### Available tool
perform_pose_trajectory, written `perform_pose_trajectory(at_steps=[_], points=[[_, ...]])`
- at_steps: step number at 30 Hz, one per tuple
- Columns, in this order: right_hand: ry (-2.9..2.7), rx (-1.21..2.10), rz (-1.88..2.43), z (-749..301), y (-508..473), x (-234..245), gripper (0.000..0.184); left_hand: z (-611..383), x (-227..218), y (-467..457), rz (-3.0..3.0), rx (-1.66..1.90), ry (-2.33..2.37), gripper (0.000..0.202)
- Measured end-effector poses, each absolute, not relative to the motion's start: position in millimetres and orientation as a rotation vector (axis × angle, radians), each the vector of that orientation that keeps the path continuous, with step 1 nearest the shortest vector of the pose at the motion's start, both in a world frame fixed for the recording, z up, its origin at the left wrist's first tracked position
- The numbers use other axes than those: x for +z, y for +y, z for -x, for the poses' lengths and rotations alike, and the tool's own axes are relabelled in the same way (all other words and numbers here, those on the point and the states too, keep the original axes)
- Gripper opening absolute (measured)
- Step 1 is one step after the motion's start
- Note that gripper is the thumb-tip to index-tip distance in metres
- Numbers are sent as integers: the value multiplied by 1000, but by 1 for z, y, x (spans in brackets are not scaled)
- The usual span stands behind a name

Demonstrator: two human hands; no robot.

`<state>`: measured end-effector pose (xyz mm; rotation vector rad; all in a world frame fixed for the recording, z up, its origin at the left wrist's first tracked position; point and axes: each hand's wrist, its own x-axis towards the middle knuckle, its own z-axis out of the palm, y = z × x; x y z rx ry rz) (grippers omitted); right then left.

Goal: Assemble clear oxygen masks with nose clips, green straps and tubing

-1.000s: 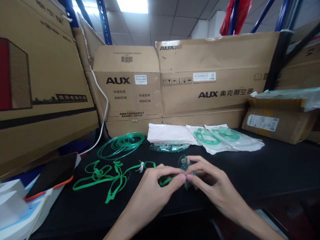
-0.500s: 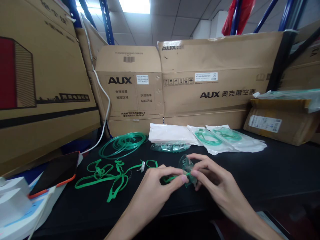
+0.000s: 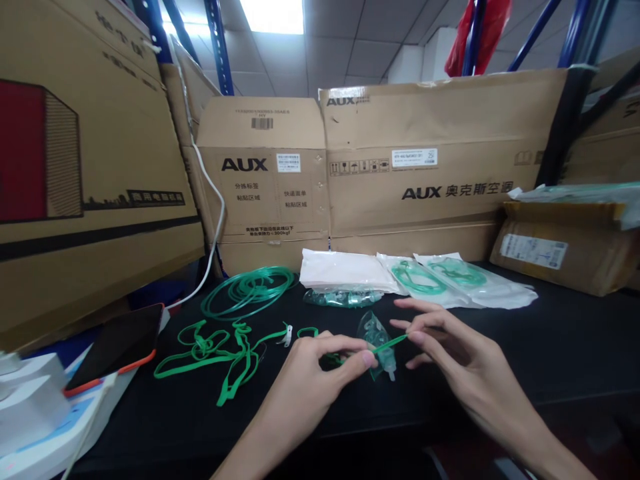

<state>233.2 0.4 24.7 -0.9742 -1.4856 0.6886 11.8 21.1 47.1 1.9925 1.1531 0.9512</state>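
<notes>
A green elastic strap point(image 3: 391, 344) is stretched between my two hands. My left hand point(image 3: 327, 363) pinches it between thumb and index finger, and a bit of green shows under those fingers. At the strap's other end, the thumb and index fingertip of my right hand point(image 3: 450, 347) are closed on it, with the other fingers spread. Behind the strap lies a clear green oxygen mask point(image 3: 373, 331) with a pale connector at its lower end. Whether the strap is joined to the mask cannot be seen. More green straps point(image 3: 235, 360) lie loosely to the left.
Coiled green tubing point(image 3: 247, 293) lies at the back left. Clear green masks point(image 3: 343, 297) sit before white packets point(image 3: 340, 269), with bagged tubing point(image 3: 455, 272) to their right. A phone point(image 3: 117, 347) and white plugs point(image 3: 35, 400) are at left. Cardboard boxes point(image 3: 273, 193) wall the back.
My right hand has moved right, drawing the strap out from my left hand. The mask, earlier partly behind the right fingers, now shows more fully. The view has shifted slightly.
</notes>
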Motion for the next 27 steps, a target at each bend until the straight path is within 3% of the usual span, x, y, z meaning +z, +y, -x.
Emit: perform_pose_trajectory(at_steps=[16, 24, 27], points=[[-1404, 597, 967, -252, -7, 39, 21, -11, 48, 21, -1962, 961, 1151, 16], [-1682, 461, 882, -251, 1, 25, 16, -10, 48, 20, -2004, 928, 1077, 20], [-2040, 208, 823, -251, 3, 19, 41, -8, 50, 20, -1988, 891, 981, 23]])
